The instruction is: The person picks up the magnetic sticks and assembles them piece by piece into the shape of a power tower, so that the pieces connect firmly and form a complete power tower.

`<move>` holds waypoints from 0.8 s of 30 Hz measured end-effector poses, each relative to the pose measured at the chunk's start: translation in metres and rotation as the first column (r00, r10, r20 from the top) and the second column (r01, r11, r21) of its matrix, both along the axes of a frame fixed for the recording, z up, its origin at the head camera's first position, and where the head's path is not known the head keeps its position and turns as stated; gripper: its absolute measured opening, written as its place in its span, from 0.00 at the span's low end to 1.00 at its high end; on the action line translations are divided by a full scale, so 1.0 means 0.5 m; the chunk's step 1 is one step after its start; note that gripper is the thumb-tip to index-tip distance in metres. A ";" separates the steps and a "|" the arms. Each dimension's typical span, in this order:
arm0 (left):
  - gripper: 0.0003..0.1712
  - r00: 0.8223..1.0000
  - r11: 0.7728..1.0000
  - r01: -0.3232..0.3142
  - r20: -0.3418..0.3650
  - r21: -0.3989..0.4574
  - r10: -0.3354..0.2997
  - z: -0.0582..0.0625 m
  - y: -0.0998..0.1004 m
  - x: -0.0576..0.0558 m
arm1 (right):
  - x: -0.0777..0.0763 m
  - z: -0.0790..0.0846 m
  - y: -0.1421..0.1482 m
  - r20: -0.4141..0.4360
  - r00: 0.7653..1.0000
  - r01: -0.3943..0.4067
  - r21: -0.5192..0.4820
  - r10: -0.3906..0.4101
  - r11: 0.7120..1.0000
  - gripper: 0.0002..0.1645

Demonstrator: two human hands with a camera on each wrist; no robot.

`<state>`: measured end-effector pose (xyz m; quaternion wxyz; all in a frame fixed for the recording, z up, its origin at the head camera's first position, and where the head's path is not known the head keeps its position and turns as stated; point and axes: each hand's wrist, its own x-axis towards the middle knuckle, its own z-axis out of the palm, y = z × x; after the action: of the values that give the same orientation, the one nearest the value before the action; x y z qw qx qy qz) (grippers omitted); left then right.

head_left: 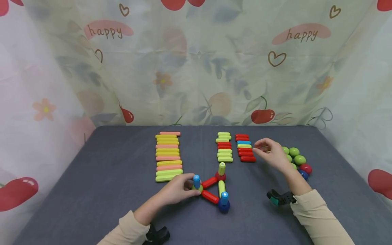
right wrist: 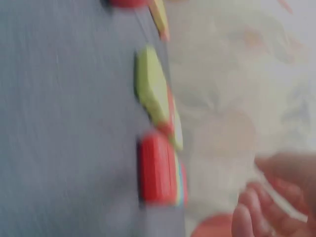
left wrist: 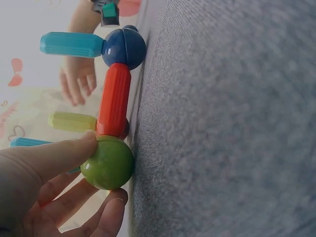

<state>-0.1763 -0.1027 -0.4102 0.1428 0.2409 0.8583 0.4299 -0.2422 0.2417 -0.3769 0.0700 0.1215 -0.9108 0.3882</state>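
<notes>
My left hand pinches the green ball at the left corner of a triangle of magnetic rods and balls. Red rods run from it to a blue ball and a dark red ball; a yellow-green rod links those two. Upright rods stand on all three balls: blue on the green, yellow-green on the red, blue on the blue. My right hand, fingers loosely bent and holding nothing, hovers between short red rods and loose balls.
Long yellow, pink and green rods form a column at the left. Two columns of short rods lie at the back centre. Green balls, a red ball and a blue ball rest at the right. A printed curtain hangs behind the table.
</notes>
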 end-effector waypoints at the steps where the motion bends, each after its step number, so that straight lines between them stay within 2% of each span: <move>1: 0.09 1.000 1.000 0.001 0.001 0.000 -0.001 0.001 0.000 0.000 | -0.003 0.002 0.014 0.003 0.998 0.056 0.008 -0.056 0.998 0.15; 4: 0.09 1.000 1.000 0.004 0.004 0.001 -0.004 0.002 -0.001 0.000 | -0.011 0.000 0.046 0.026 0.986 0.167 0.025 -0.167 0.986 0.17; 9: 0.08 1.000 1.000 0.010 0.011 0.004 -0.010 0.002 -0.001 -0.001 | -0.022 -0.017 0.070 0.106 0.969 0.222 0.039 -0.225 0.974 0.22; 13: 0.08 1.000 1.000 0.015 0.014 0.009 -0.016 -0.001 -0.001 -0.002 | -0.027 -0.030 0.072 0.134 0.960 0.237 0.066 -0.244 0.969 0.24; 19: 0.08 1.000 1.000 0.020 0.015 0.016 -0.020 -0.004 -0.001 -0.002 | -0.029 -0.041 0.073 0.129 0.963 0.217 0.143 -0.235 0.966 0.25; 24: 0.09 1.000 1.000 0.019 0.012 0.016 -0.020 -0.007 -0.001 -0.004 | -0.020 -0.031 0.059 0.098 0.973 0.189 0.184 -0.210 0.965 0.24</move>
<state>-0.1783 -0.1033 -0.4135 0.1504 0.2478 0.8517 0.4365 -0.2521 0.2714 -0.3923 0.0449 0.0119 -0.9512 0.3051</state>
